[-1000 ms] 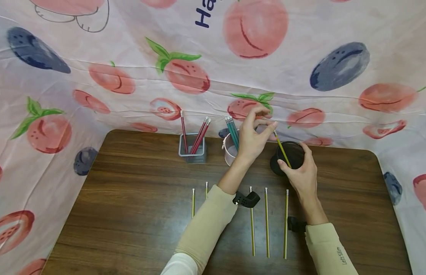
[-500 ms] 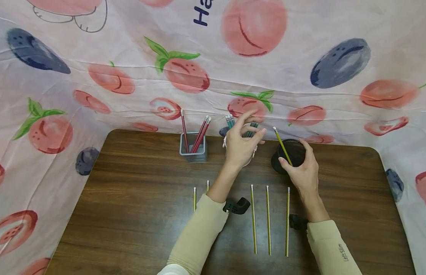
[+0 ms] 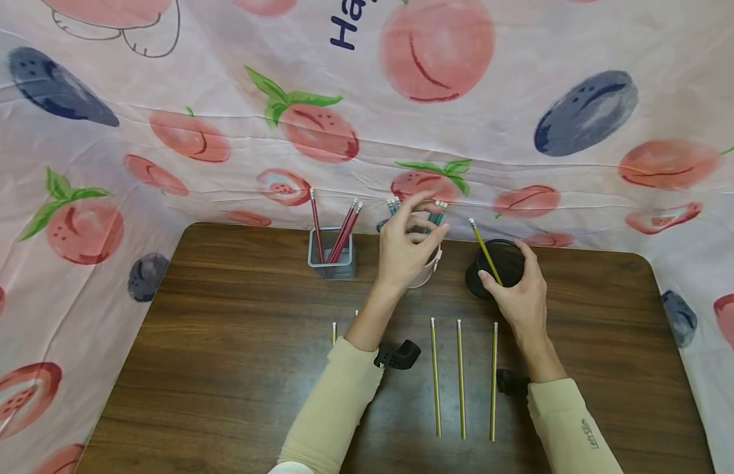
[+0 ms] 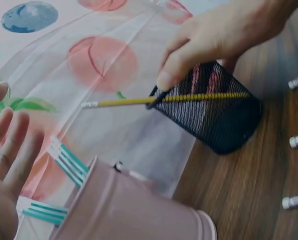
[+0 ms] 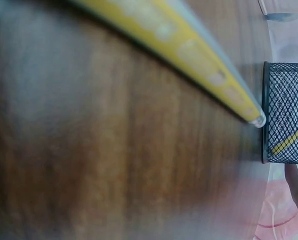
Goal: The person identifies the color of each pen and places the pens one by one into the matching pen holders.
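My right hand (image 3: 523,299) holds the black mesh pencil cup (image 3: 510,258) by its rim and side. One yellow pencil (image 3: 488,251) leans inside that cup with its white eraser end up; in the left wrist view its lower part shows through the mesh (image 4: 229,122). My left hand (image 3: 399,253), fingers loosely bent and holding nothing, is over the pale pink bucket (image 4: 134,205). Several teal pencils (image 4: 69,162) stick out of this bucket, partly hidden by the left hand in the head view.
Three yellow pencils, one of them here (image 3: 461,378), lie side by side on the wooden table (image 3: 212,368). More pencil ends (image 3: 334,332) show beside the left sleeve. A clear square holder (image 3: 332,263) with several red pencils (image 3: 346,234) stands left. Fruit-print cloth (image 3: 319,131) hangs behind.
My left hand has let go of the yellow pencil, which now leans in the mesh cup. That hand has moved left over the bucket. The right hand stays on the cup.
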The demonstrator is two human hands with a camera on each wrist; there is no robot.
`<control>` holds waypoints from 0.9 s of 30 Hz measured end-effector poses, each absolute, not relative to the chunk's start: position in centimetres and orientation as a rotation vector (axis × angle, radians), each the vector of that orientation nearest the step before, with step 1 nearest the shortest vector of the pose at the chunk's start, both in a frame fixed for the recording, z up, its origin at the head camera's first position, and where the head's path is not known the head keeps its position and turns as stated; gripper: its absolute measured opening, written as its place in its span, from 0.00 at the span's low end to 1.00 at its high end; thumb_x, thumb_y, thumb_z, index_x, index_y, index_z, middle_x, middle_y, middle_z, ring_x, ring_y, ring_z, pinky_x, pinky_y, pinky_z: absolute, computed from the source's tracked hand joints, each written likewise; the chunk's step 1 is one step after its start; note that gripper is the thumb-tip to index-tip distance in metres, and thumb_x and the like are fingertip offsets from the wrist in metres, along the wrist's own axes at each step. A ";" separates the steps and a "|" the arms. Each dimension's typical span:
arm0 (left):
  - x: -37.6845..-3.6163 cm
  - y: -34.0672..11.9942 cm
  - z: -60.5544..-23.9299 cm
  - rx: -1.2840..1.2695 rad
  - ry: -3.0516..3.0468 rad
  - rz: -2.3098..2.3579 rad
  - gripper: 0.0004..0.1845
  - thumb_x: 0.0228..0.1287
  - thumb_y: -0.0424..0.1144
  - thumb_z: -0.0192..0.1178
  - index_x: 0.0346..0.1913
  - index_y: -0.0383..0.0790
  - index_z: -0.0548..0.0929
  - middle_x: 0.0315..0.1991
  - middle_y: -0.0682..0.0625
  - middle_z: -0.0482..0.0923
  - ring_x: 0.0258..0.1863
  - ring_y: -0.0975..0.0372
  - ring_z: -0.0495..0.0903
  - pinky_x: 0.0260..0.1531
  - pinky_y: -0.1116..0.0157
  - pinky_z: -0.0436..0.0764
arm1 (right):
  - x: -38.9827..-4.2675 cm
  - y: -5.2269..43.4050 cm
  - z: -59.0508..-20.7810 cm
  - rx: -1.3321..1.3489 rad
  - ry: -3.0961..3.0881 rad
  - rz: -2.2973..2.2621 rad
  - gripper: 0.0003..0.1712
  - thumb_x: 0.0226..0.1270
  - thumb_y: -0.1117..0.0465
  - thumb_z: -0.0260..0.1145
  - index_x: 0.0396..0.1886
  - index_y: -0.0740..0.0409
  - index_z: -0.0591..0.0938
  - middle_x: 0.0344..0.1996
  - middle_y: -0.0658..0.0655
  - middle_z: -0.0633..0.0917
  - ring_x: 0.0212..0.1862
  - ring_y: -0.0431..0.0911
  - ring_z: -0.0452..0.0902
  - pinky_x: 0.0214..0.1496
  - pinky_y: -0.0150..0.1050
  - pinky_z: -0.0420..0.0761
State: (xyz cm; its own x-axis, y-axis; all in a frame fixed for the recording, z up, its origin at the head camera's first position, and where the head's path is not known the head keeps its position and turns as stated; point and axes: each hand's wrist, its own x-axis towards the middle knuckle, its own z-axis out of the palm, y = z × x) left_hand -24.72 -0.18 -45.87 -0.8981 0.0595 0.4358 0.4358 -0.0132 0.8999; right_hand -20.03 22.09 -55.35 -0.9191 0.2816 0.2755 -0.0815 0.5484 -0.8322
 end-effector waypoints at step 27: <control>-21.9 -4.8 -47.1 -0.507 -2.077 -1.689 0.24 0.56 0.19 0.65 0.58 0.29 0.79 0.42 0.37 0.82 0.39 0.47 0.83 0.32 0.54 0.86 | -19.9 22.2 -55.1 -0.185 -2.427 1.324 0.49 0.47 0.56 0.82 0.70 0.48 0.70 0.59 0.61 0.79 0.56 0.57 0.75 0.59 0.56 0.71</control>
